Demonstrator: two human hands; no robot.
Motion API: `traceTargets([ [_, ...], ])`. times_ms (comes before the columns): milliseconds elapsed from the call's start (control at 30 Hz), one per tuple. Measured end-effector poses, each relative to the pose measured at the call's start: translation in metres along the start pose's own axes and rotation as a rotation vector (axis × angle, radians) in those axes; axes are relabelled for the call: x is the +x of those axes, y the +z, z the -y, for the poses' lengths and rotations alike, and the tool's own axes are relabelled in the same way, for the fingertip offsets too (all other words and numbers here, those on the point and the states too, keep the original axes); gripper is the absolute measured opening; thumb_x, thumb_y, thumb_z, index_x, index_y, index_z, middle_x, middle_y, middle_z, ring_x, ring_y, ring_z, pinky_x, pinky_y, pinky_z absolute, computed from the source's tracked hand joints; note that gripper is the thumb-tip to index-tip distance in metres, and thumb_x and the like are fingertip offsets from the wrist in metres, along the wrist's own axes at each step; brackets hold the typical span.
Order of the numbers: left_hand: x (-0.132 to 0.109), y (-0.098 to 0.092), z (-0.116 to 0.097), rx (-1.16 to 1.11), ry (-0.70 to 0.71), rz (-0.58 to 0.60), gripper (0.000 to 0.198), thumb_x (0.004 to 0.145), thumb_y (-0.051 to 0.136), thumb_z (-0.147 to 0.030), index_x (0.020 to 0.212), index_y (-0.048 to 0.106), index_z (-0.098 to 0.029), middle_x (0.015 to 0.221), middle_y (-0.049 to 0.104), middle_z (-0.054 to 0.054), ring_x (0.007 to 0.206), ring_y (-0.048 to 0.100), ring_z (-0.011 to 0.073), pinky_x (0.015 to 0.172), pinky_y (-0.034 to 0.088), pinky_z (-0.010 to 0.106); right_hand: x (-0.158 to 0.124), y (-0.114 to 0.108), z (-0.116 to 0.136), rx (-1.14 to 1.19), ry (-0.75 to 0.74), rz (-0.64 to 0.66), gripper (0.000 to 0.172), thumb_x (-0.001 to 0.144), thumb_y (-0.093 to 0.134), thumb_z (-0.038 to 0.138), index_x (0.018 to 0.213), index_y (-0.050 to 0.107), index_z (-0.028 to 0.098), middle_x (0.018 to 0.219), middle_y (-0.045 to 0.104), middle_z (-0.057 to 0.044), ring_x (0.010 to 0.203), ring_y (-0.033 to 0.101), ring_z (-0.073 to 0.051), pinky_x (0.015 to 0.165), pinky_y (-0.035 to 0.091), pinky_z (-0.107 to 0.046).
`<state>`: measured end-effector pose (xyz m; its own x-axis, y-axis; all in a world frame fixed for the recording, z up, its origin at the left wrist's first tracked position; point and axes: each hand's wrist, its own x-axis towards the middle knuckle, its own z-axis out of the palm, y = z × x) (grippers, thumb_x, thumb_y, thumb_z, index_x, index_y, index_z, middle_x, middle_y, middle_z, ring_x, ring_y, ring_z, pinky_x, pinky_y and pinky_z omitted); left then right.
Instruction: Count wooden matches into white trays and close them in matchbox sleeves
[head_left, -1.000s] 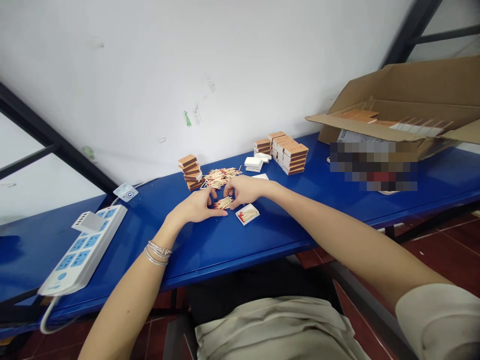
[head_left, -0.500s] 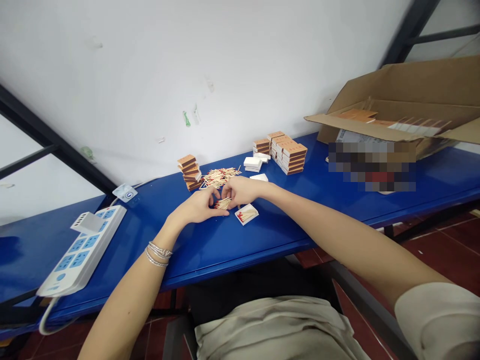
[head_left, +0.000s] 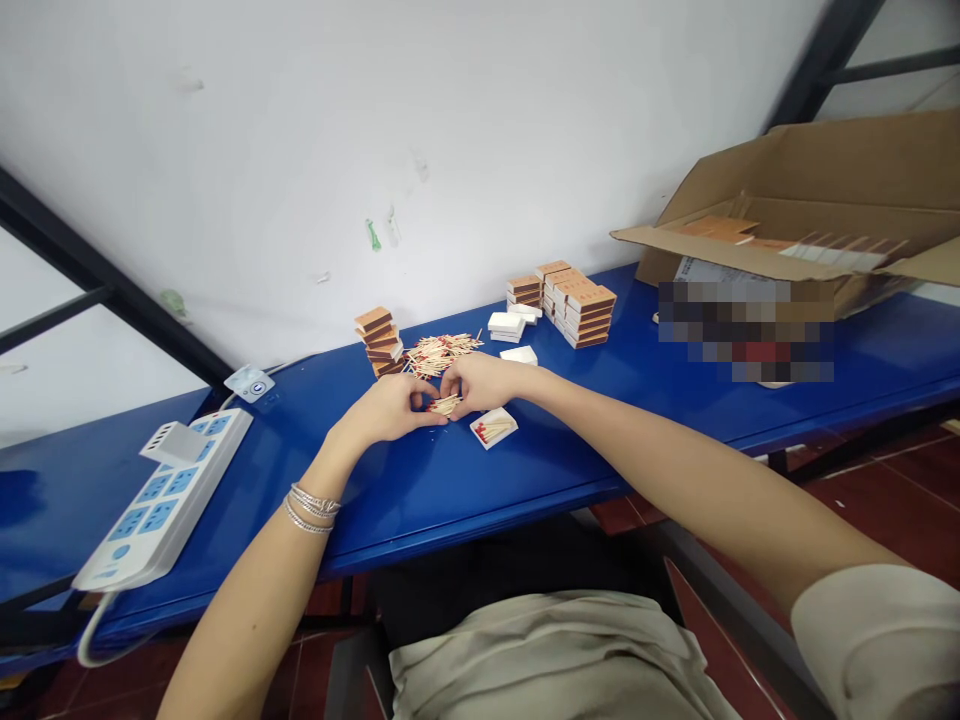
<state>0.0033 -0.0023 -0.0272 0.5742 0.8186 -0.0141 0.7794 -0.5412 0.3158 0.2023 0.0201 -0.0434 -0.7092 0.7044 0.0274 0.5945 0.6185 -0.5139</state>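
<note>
A small bunch of red-tipped matches lies between my two hands, just above the blue tabletop. My left hand is closed at the red-headed end, thumb below and fingers curled above. From the other side my right hand pinches the plain ends. Close by, under my right wrist, is a white matchbox tray with several matches in it, heads to the left. Behind my hands spreads a loose heap of matches. My fingers partly cover the bunch.
Matchboxes are piled unevenly at the left and stacked at the right. White trays sit between them, with another white tray nearer. A power strip lies far left; an open cardboard box stands right.
My left hand has shifted slightly left, and its thumb has drawn back a little along the matches. My right hand has barely moved and stays on the bunch.
</note>
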Motion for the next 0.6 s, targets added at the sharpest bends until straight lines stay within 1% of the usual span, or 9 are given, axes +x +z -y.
traceTargets([
  [133, -0.001, -0.002, -0.002, 0.074, 0.07, -0.011, 0.033, 0.079, 0.067, -0.049, 0.097, 0.077, -0.024, 0.074, 0.063, 0.002, 0.067, 0.052, 0.0155, 0.062, 0.036, 0.027, 0.0, 0.001, 0.001, 0.028, -0.013, -0.01, 0.024, 0.07, 0.075, 0.03, 0.088, 0.075, 0.016, 0.084, 0.075, -0.003, 0.074, 0.064, -0.016, 0.061, 0.041, -0.024],
  [233, -0.002, -0.002, -0.004, 0.097, 0.074, -0.025, 0.028, 0.08, 0.067, -0.045, 0.097, 0.078, -0.025, 0.075, 0.061, 0.004, 0.069, 0.052, 0.0166, 0.064, 0.036, 0.028, -0.001, 0.001, 0.004, 0.013, 0.007, -0.014, 0.022, 0.069, 0.075, 0.025, 0.089, 0.074, 0.015, 0.083, 0.075, -0.004, 0.074, 0.064, -0.016, 0.063, 0.042, -0.023],
  [333, -0.003, -0.001, -0.005, 0.12, 0.081, -0.044, 0.026, 0.081, 0.067, -0.043, 0.095, 0.079, -0.026, 0.075, 0.061, 0.004, 0.069, 0.052, 0.0173, 0.064, 0.037, 0.029, -0.002, 0.001, 0.007, 0.009, 0.012, -0.015, 0.02, 0.071, 0.075, 0.023, 0.088, 0.074, 0.014, 0.083, 0.075, -0.004, 0.074, 0.064, -0.016, 0.064, 0.042, -0.023],
  [467, -0.003, 0.0, -0.008, 0.146, 0.065, -0.074, 0.025, 0.081, 0.067, -0.042, 0.092, 0.078, -0.023, 0.081, 0.065, 0.006, 0.073, 0.055, 0.0191, 0.068, 0.04, 0.031, -0.003, 0.0, 0.009, -0.002, 0.007, -0.024, 0.015, 0.073, 0.071, 0.019, 0.086, 0.074, 0.014, 0.083, 0.075, -0.005, 0.074, 0.064, -0.015, 0.063, 0.042, -0.023],
  [600, -0.003, 0.0, -0.013, 0.146, 0.041, -0.082, 0.023, 0.08, 0.067, -0.039, 0.088, 0.076, -0.02, 0.086, 0.069, 0.007, 0.074, 0.057, 0.0192, 0.068, 0.042, 0.03, -0.003, 0.0, 0.011, -0.025, 0.013, -0.026, 0.014, 0.073, 0.07, 0.019, 0.086, 0.074, 0.014, 0.083, 0.075, -0.005, 0.072, 0.063, -0.015, 0.061, 0.041, -0.023],
])
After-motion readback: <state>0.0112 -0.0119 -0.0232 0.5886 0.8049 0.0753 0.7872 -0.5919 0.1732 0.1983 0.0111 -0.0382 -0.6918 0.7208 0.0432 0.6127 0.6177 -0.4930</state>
